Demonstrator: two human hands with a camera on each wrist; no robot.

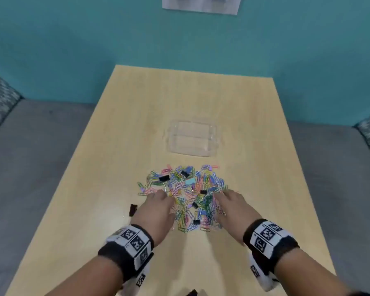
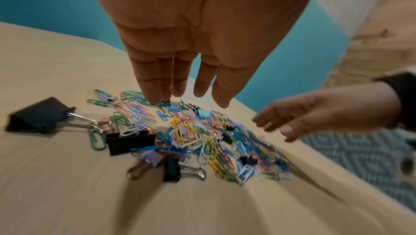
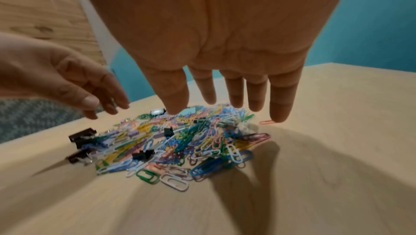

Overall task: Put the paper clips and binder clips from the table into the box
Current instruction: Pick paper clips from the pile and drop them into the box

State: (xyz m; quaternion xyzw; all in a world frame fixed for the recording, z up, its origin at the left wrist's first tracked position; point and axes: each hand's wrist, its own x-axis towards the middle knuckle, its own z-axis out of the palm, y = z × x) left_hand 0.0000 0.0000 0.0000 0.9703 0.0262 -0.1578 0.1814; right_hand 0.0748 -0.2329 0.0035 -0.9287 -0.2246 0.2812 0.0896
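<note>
- Large black binder clip [image 1: 133, 210]: lies alone on the worktop [image 1: 120, 129], just left of the clip pile and beside the left hand; its steel handles point toward the pile in the left wrist view.
- Left hand [image 1: 156, 208]: poised over the left edge of the pile, palm down. Its grip is slack, with fingers [image 2: 155, 85] extended and holding nothing; the fingertips reach down to the clips, though contact cannot be told.
- Clip pile [image 1: 183, 198]: a loose heap of coloured paper clips mixed with small black binder clips [image 1: 164, 178] and one pale teal clip [image 1: 190, 181], spread on the worktop between the two hands.
- Box [image 1: 193, 138]: clear plastic, open-topped, standing on the worktop just beyond the pile, apart from it. No clips show inside.
- Right hand [image 1: 233, 207]: poised over the right edge of the pile, palm down. Its grip is likewise unclosed, with fingers [image 3: 256, 94] spread and straight, holding nothing.
- Single pink paper clip [image 3: 266, 122]: lies off the pile's right side, beneath the outermost right fingertip.
</note>
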